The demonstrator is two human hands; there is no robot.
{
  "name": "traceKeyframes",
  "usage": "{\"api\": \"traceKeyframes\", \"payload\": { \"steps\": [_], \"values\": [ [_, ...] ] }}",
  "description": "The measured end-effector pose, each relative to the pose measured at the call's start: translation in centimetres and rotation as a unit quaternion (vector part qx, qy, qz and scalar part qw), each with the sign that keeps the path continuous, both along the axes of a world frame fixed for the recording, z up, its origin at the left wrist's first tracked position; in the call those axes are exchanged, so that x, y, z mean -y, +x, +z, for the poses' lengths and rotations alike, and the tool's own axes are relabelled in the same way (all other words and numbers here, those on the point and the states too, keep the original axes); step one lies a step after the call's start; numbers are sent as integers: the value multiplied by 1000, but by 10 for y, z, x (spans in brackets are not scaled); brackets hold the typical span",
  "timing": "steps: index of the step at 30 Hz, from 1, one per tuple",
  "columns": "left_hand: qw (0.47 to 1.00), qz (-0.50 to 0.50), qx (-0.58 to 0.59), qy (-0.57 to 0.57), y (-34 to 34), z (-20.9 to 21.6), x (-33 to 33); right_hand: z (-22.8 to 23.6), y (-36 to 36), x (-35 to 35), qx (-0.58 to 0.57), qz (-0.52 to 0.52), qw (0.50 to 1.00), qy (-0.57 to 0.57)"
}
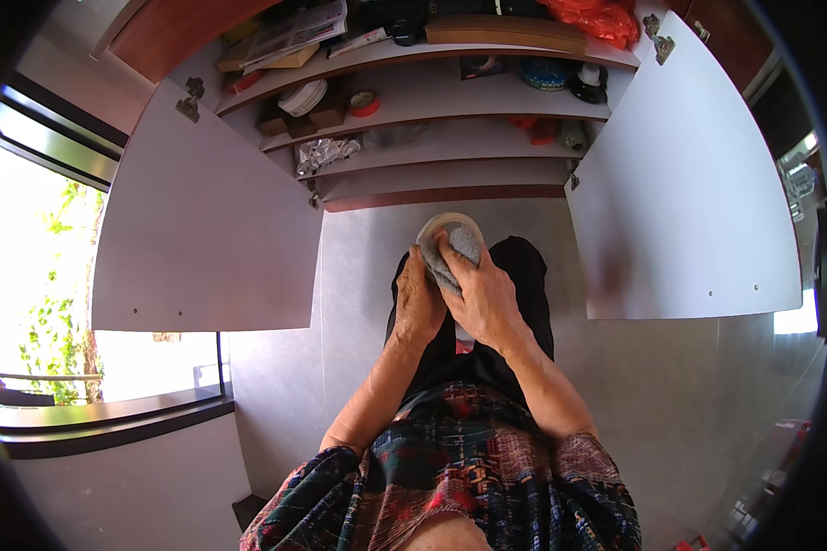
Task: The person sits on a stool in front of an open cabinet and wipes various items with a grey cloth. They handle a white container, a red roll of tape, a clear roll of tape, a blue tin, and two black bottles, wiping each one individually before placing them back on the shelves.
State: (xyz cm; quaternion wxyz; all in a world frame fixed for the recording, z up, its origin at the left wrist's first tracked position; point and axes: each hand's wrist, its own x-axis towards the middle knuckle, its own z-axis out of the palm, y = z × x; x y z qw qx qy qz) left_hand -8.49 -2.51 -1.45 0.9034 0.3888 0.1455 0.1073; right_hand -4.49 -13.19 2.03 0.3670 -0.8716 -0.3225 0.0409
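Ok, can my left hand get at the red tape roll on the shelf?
Probably not as is: your left hand holds a round pale-rimmed object. Otherwise, the red tape roll looks unblocked, both cupboard doors standing open.

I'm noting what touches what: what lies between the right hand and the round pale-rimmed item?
In the head view, a bunched grey cloth lies between the right hand and the round pale-rimmed item.

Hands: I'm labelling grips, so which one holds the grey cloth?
The right hand, with the grey cloth bunched in its grasp; the left hand grips the round pale-rimmed object instead.
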Motion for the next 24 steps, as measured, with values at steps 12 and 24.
{"api": "traceKeyframes", "payload": {
  "steps": [12, 24],
  "values": [
    [991, 8, 22, -131, 3, -12, -9, 31, -2, 29, 46, 24, 992, 118],
    [994, 16, 12, -112, 5, 17, -38, -16, 3, 33, 160, 60, 985, 2]
  ]
}}
